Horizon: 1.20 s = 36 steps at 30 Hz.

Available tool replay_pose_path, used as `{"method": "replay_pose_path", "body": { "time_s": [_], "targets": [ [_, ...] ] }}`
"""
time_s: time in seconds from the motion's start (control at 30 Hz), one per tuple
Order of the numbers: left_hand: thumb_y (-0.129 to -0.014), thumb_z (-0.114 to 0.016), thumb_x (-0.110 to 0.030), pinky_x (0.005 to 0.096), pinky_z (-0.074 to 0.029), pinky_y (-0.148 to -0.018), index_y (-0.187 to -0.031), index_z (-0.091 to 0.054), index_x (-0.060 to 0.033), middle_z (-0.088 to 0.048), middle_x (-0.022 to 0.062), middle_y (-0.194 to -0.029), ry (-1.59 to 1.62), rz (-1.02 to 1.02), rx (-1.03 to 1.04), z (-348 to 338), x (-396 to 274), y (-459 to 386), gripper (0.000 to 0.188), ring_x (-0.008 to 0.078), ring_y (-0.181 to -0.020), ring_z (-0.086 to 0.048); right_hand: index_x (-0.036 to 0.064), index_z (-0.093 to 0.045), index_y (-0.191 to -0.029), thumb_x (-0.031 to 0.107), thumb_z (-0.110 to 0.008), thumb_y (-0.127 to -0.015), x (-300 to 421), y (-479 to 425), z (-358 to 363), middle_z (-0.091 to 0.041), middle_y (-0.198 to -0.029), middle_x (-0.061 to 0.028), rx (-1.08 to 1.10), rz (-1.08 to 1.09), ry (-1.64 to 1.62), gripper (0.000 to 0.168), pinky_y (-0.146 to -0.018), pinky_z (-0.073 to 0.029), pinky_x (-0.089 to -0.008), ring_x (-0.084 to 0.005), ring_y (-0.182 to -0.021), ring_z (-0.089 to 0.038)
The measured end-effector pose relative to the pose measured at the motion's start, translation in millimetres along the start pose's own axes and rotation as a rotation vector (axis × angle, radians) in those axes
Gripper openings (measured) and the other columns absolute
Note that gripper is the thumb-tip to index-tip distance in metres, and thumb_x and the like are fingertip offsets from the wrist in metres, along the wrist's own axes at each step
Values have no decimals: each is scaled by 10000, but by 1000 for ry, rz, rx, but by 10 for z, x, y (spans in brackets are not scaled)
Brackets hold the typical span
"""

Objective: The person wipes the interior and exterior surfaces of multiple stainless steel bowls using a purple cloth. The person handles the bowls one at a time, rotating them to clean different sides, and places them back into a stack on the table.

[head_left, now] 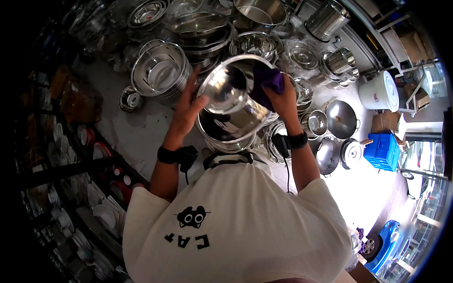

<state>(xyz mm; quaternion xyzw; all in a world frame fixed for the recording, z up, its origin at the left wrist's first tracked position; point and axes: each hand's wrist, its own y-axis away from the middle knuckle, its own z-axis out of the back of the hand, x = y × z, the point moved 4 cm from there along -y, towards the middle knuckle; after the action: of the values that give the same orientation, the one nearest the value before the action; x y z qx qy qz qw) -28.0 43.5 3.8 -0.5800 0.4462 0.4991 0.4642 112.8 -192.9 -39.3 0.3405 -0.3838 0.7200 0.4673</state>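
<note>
A large, shiny stainless steel basin (230,102) is tilted up in front of me. My left hand (191,102) grips its left rim, thumb over the edge. In my right hand (285,95) is a bunched purple cloth (267,85), pressed against the basin's upper right side. Beneath the basin, more round metalware (231,144) shows in part. A stack of steel basins (161,72) stands just left of my left hand, and a small steel bowl (130,99) lies beyond it on the floor. Steel bowls (256,44) sit behind the held basin.
Big steel pots (260,12) and wide pans (198,26) crowd the far side. Woks (341,118), a white lidded bucket (378,91) and a blue plastic crate (382,152) stand at right. A dark shelf rack (67,169) with dishes runs along the left.
</note>
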Motion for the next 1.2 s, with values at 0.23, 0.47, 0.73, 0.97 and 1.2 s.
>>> {"method": "replay_pose_path", "body": {
  "time_s": [0.23,0.47,0.73,0.97,1.2],
  "targets": [
    [-901,-600,-294,327,-348,-1057,-1493,-296,-60,-501,143,-1374,-295,227,336,-43,498,66,706,236,-1260,-477,53,-590,-999,89,-675,-729,190,238,257,-665,-845,-174,46,114,252,285,-671,-498,-445,-387,-814,-647],
    [-876,-600,-247,398,-514,-740,-1378,-500,-114,-686,167,-846,-995,164,251,-280,261,-61,529,318,-760,-669,152,-617,-972,103,-725,-611,998,476,84,-554,-836,-42,128,572,568,380,-612,-498,-372,-246,-790,-587],
    [-892,-580,-268,397,-463,-582,-1011,-644,25,-577,175,-631,-910,236,35,-2,391,-54,323,262,-559,-579,149,-601,-1077,148,-749,-686,796,252,261,-603,-897,-80,-44,450,579,419,-778,-445,-420,-283,-863,-613],
    [-927,-591,-338,345,-420,-539,-852,-629,67,-559,55,-612,-535,331,-111,369,733,-29,414,126,-569,-474,99,-510,-1192,250,-726,-790,96,485,144,-680,-918,-188,-97,-64,166,480,-689,-507,-475,-426,-844,-655],
    [-927,-590,-319,317,-513,-563,-1029,-618,16,-654,92,-757,-380,488,-45,412,1338,245,352,153,-596,-613,102,-525,-1221,322,-703,-806,-594,662,-177,-684,-926,-216,113,-186,227,502,-742,-516,-468,-438,-877,-652]
  ]
}}
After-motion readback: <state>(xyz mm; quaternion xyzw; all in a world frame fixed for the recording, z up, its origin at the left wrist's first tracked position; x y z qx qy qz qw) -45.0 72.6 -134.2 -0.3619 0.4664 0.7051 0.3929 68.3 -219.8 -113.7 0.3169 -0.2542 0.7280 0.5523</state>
